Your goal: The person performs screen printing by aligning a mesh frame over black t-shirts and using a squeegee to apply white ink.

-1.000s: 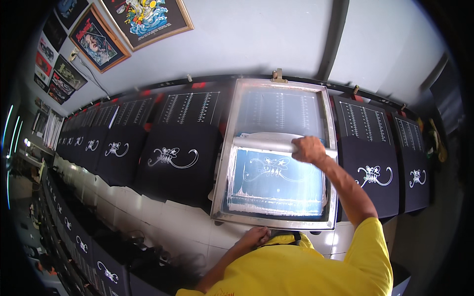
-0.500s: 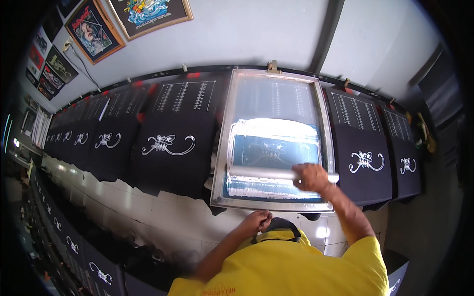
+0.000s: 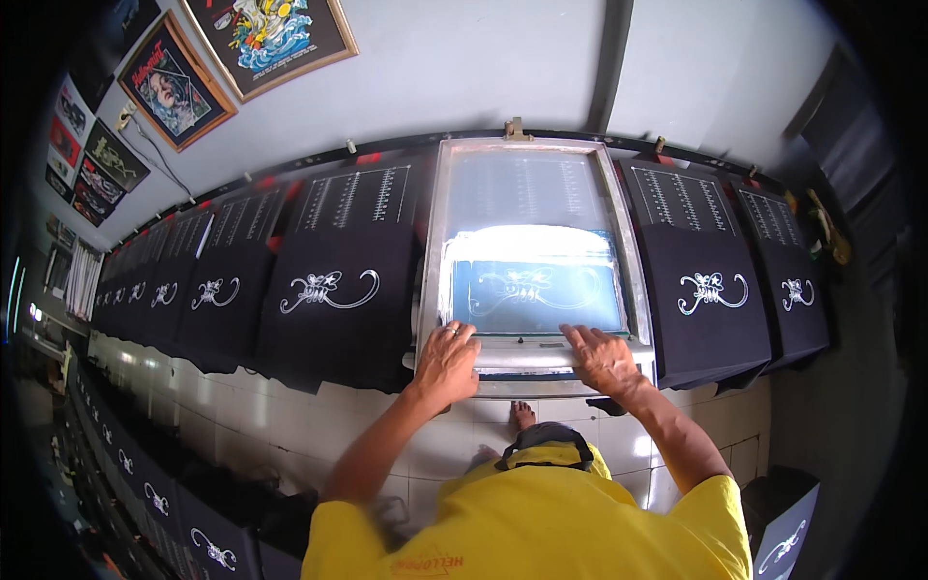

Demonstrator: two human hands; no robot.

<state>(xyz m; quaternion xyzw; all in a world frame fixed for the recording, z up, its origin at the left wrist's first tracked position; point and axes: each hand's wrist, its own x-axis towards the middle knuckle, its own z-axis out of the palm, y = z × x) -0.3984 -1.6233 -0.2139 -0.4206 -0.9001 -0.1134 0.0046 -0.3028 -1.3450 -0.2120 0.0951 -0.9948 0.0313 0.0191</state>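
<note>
A metal-framed printing screen (image 3: 432, 232) lies over a dark shirt in front of me. White ink (image 3: 527, 244) forms a thick band across the middle of its mesh, and a pale scroll-like design shows through the blue area below. Across the near end rests a long, light-coloured squeegee (image 3: 522, 350). My left hand (image 3: 448, 363) grips its left end, fingers curled over the top. On the right part of the bar my right hand (image 3: 601, 358) is closed too, its fingers over the far side. What lies beneath the squeegee is hidden.
Dark shirts with white prints lie in a row on both sides, such as the left shirt (image 3: 329, 290) and the right shirt (image 3: 710, 300). A rail with a clamp (image 3: 515, 129) runs behind. Another row of printed shirts (image 3: 215, 549) stands at lower left. Framed pictures (image 3: 179, 82) hang on the wall.
My left hand has come up from beside my body onto the squeegee's left end. The squeegee has moved slightly nearer me and now tilts differently. My right hand has shifted its grip along it.
</note>
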